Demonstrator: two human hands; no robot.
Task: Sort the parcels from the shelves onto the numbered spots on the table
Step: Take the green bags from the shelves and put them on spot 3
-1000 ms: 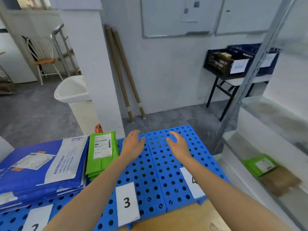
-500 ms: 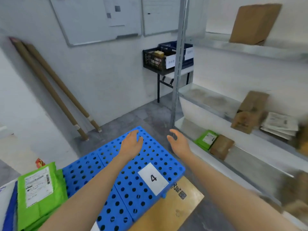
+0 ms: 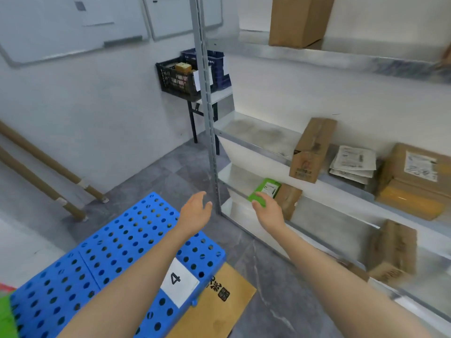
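Note:
Both my hands are stretched out, fingers relaxed and holding nothing. My right hand (image 3: 267, 211) hovers in front of a green parcel (image 3: 267, 189) with a white label that lies on a low shelf (image 3: 324, 211) next to a brown parcel (image 3: 289, 200). My left hand (image 3: 196, 212) hangs over the far corner of the blue perforated table top (image 3: 117, 242), left of the grey shelf post (image 3: 207, 111). A white card marked 4 (image 3: 179, 281) lies on the table under my left forearm. More cardboard boxes (image 3: 311, 150) and a stack of white packets (image 3: 352, 163) sit on the shelf above.
A tall box (image 3: 299, 19) stands on the top shelf and another box (image 3: 391, 251) on the lowest one. Flat cardboard (image 3: 217, 303) sticks out under the table. Black and blue crates (image 3: 185, 75) stand on a small table behind; two cardboard tubes (image 3: 46, 176) lean on the wall.
My view has swung right from the table to the shelves. Both hands have moved right with it, off the table's middle, and the right hand now overlaps the green parcel.

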